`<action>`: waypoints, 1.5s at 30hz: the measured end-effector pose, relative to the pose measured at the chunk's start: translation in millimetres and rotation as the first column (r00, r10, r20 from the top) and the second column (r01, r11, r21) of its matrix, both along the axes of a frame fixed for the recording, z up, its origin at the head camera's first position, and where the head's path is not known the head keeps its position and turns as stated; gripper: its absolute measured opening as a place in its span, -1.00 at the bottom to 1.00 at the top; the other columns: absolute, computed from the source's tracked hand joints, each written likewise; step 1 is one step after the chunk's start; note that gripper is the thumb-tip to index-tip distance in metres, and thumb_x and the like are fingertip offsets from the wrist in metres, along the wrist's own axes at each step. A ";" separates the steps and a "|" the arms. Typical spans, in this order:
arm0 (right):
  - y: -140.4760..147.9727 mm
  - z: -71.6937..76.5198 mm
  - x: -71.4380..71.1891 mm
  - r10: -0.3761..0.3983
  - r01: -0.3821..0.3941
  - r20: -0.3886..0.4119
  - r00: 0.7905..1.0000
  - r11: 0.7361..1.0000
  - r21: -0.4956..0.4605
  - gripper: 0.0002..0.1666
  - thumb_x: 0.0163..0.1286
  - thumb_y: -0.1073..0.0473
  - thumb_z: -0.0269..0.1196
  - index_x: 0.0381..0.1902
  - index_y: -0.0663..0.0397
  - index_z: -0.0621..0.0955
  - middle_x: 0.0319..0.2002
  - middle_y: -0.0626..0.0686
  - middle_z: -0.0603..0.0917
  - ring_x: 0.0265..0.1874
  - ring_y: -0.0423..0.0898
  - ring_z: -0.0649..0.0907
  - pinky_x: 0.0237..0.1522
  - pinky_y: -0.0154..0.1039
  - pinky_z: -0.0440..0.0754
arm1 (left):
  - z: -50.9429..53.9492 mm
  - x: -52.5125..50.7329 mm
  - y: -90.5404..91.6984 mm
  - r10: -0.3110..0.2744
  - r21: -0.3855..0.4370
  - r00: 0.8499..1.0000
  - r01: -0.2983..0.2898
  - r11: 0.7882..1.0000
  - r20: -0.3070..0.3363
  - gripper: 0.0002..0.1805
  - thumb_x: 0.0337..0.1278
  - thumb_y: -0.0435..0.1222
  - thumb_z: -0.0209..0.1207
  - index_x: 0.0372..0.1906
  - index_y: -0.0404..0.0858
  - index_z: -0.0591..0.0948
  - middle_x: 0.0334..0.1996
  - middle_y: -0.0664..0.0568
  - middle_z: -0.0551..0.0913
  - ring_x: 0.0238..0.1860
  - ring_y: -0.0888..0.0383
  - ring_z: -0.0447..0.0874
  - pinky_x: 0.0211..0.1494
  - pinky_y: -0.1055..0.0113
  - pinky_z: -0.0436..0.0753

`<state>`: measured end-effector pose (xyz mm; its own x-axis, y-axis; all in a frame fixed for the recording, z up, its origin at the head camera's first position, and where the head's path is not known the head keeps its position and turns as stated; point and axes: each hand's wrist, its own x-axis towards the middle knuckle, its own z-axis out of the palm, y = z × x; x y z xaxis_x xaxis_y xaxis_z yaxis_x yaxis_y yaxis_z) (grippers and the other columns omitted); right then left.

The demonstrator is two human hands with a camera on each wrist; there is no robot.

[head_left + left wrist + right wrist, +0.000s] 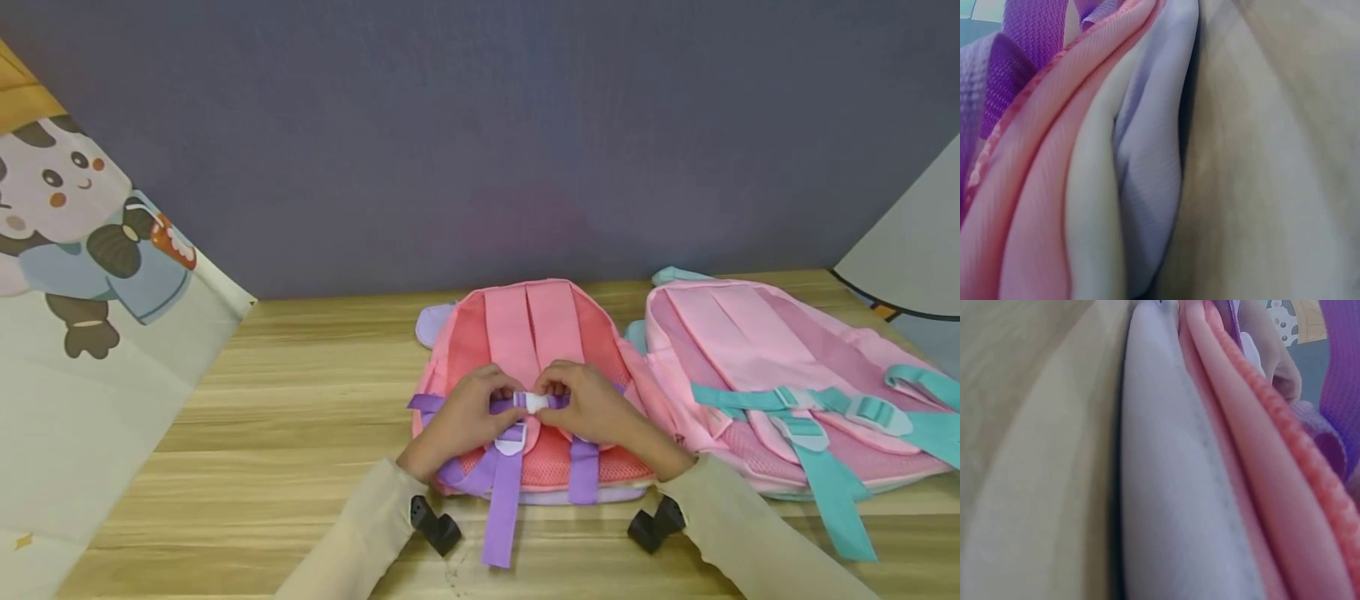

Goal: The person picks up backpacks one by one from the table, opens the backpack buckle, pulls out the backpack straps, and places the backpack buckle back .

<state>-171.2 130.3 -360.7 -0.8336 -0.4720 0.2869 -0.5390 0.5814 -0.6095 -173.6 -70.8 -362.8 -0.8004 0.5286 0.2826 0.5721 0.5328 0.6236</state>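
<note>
A coral-pink backpack (517, 325) lies with its back panel up on the wooden table. Across its middle runs a purple chest strap with a white side-release buckle (534, 403), whose two halves appear joined. My left hand (472, 408) pinches the strap at the buckle's left end. On the other side, my right hand (588, 402) pinches the buckle's right end between thumb and fingers. Below the left hand hangs a loose purple strap (504, 508) with a white slider (512, 439). The left wrist view shows mostly the bag's layered edge (1041, 187).
To the right, touching the coral bag, lies a light-pink backpack (757, 325) with teal straps (832, 492) and white sliders. A dark partition (480, 150) stands behind the wooden table (247, 433). A cartoon-printed panel (82, 217) borders the left side.
</note>
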 end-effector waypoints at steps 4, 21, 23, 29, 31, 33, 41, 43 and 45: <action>-0.2 -0.2 0.5 0.001 -0.001 -0.008 1.000 1.000 0.006 -0.79 0.02 0.30 0.43 -0.42 0.03 0.59 -0.48 -0.12 0.52 -0.43 -0.24 0.47 -0.36 -0.38 0.48 | 1.0 -0.6 0.0 -0.009 -0.020 1.000 0.009 1.000 -0.004 -0.78 -0.01 -0.34 0.34 -0.19 -0.27 0.67 -0.41 0.07 0.51 -0.34 0.22 0.45 -0.21 0.41 0.47; 0.2 -1.1 -0.2 0.006 -0.006 -0.009 1.000 1.000 0.005 -0.79 0.01 0.31 0.42 -0.43 0.03 0.59 -0.48 -0.12 0.52 -0.43 -0.24 0.46 -0.36 -0.38 0.47 | -0.5 -0.7 0.8 0.002 -0.026 1.000 -0.002 1.000 0.019 -0.77 0.00 -0.33 0.34 -0.17 -0.28 0.67 -0.39 0.07 0.54 -0.33 0.24 0.46 -0.22 0.41 0.49; 0.1 -0.9 -0.3 0.007 -0.007 -0.010 1.000 1.000 0.009 -0.79 0.02 0.31 0.42 -0.42 0.03 0.59 -0.47 -0.12 0.52 -0.43 -0.25 0.46 -0.36 -0.38 0.47 | 0.3 -0.5 0.9 0.004 -0.027 1.000 -0.003 1.000 0.019 -0.76 0.00 -0.34 0.34 -0.17 -0.29 0.67 -0.39 0.06 0.54 -0.33 0.23 0.46 -0.22 0.41 0.49; -0.3 0.4 -0.7 0.014 -0.014 -0.006 1.000 1.000 0.016 -0.81 0.03 0.31 0.41 -0.41 0.04 0.59 -0.47 -0.11 0.52 -0.43 -0.24 0.46 -0.36 -0.38 0.46 | 2.3 0.1 0.3 -0.001 -0.035 1.000 0.001 0.999 0.015 -0.77 0.01 -0.35 0.32 -0.17 -0.31 0.66 -0.38 0.04 0.54 -0.33 0.21 0.46 -0.22 0.41 0.49; -0.1 0.7 -0.9 0.016 -0.016 -0.009 1.000 1.000 0.023 -0.81 0.03 0.31 0.41 -0.41 0.04 0.60 -0.46 -0.11 0.52 -0.42 -0.24 0.46 -0.35 -0.38 0.46 | 2.4 -0.1 0.3 -0.002 -0.038 1.000 0.003 0.999 0.011 -0.77 0.01 -0.35 0.32 -0.17 -0.31 0.66 -0.38 0.04 0.54 -0.32 0.21 0.46 -0.21 0.40 0.49; 0.0 0.9 -1.0 0.017 -0.017 -0.014 1.000 1.000 0.026 -0.81 0.03 0.31 0.41 -0.41 0.05 0.59 -0.46 -0.11 0.52 -0.42 -0.24 0.46 -0.35 -0.38 0.47 | 2.0 -0.3 0.5 -0.003 -0.042 1.000 0.003 0.999 0.006 -0.77 0.01 -0.34 0.32 -0.17 -0.30 0.66 -0.38 0.04 0.55 -0.32 0.21 0.46 -0.20 0.40 0.49; 0.6 1.0 -0.7 0.022 -0.022 -0.003 1.000 0.999 0.025 -0.81 0.03 0.32 0.40 -0.40 0.06 0.59 -0.46 -0.11 0.52 -0.42 -0.24 0.46 -0.35 -0.38 0.47 | 0.7 0.2 0.2 0.001 -0.047 1.000 0.000 0.999 0.014 -0.78 0.02 -0.34 0.31 -0.17 -0.28 0.66 -0.35 0.04 0.56 -0.29 0.21 0.47 -0.17 0.36 0.51; 0.6 1.1 -0.6 0.022 -0.022 0.000 1.000 0.999 0.024 -0.81 0.03 0.32 0.40 -0.40 0.06 0.59 -0.46 -0.11 0.52 -0.42 -0.24 0.46 -0.35 -0.38 0.47 | 1.2 0.3 0.2 0.001 -0.049 1.000 -0.001 0.999 0.019 -0.78 0.03 -0.34 0.31 -0.16 -0.28 0.66 -0.35 0.04 0.56 -0.29 0.21 0.47 -0.16 0.36 0.51; 0.5 1.4 -0.6 0.020 -0.020 0.003 1.000 1.000 0.022 -0.80 0.03 0.32 0.40 -0.40 0.06 0.59 -0.46 -0.11 0.52 -0.42 -0.24 0.46 -0.35 -0.38 0.47 | 1.8 0.3 0.2 0.002 -0.048 1.000 -0.001 0.999 0.023 -0.77 0.03 -0.34 0.31 -0.16 -0.29 0.66 -0.35 0.04 0.56 -0.29 0.21 0.47 -0.17 0.36 0.50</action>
<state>-171.9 130.8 -359.3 -0.8246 -0.4949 0.2742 -0.5492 0.5839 -0.5978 -173.3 -70.6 -361.1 -0.8074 0.5397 0.2384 0.5567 0.5631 0.6107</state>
